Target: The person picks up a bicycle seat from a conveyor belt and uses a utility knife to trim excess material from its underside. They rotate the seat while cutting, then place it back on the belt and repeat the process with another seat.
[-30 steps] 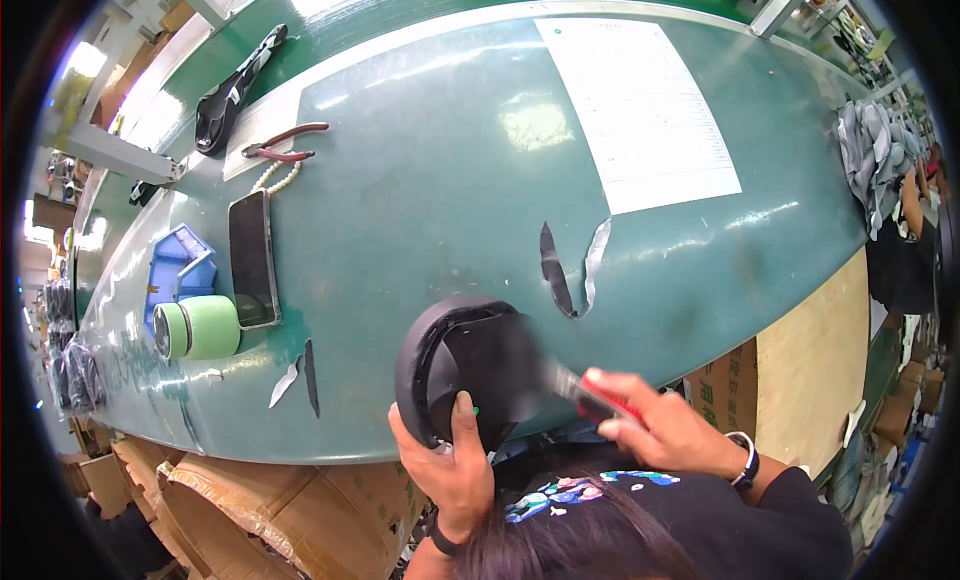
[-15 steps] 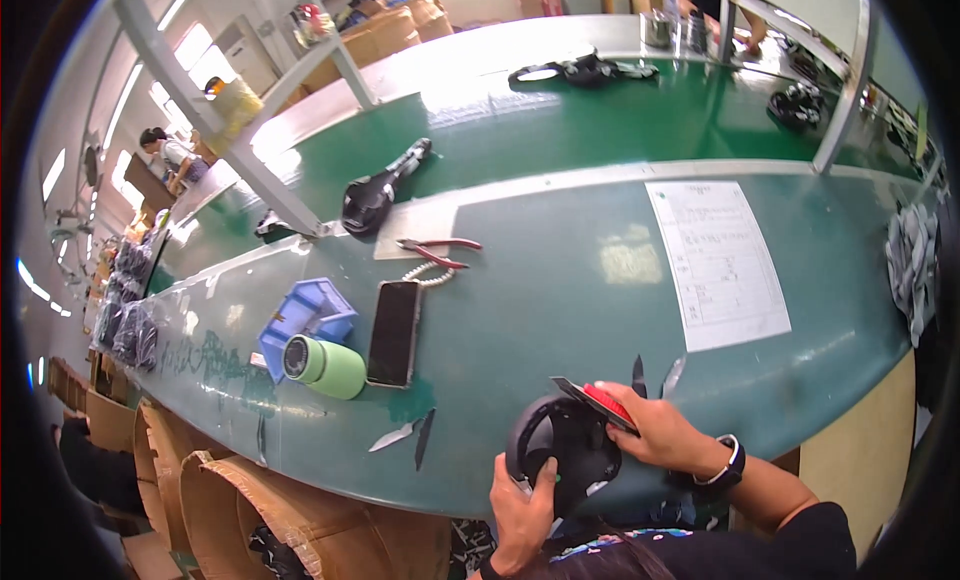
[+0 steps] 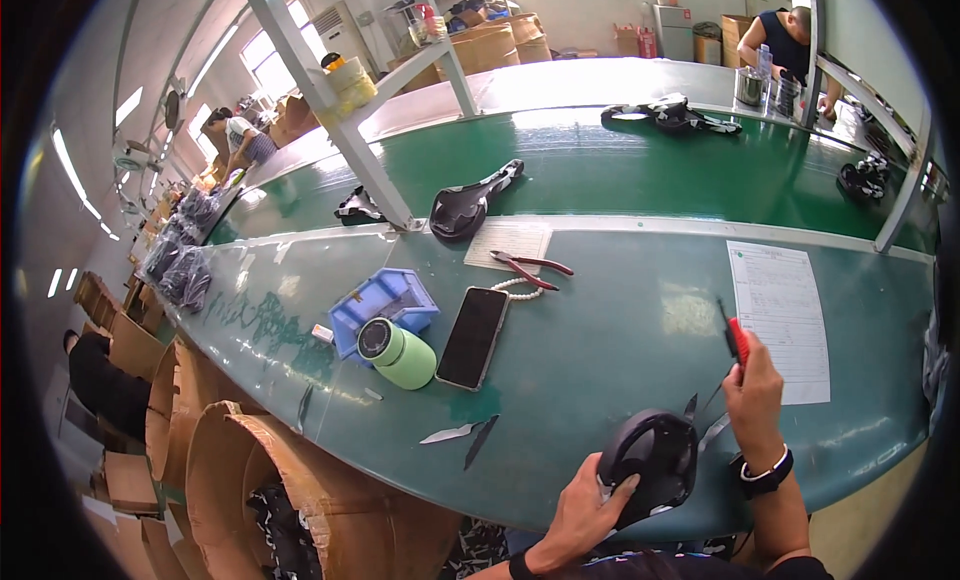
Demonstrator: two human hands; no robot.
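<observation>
A black bicycle saddle [image 3: 652,458] is tilted up at the front edge of the bench, gripped by my left hand [image 3: 588,508] along its near left side, thumb over the rim. Raised off to its right, my right hand [image 3: 755,392] is closed round the red handle of a cutter knife [image 3: 738,338]. The knife's dark blade points up and away, apart from the saddle. Thin trimmed scraps [image 3: 712,432] lie between the saddle and my right wrist. More dark and grey slivers [image 3: 478,442] are on the bench left of the saddle.
A phone [image 3: 472,338], green bottle [image 3: 398,355], blue bin [image 3: 385,305] and red-handled pliers [image 3: 530,264] sit left of centre. A printed sheet [image 3: 780,320] lies at right. Beyond runs a green belt [image 3: 560,175] with another saddle [image 3: 470,205]. Cardboard boxes [image 3: 290,490] stand lower left.
My right hand has lifted the knife away from the saddle, up and to the right. The saddle stays in my left hand. The whole view has shifted.
</observation>
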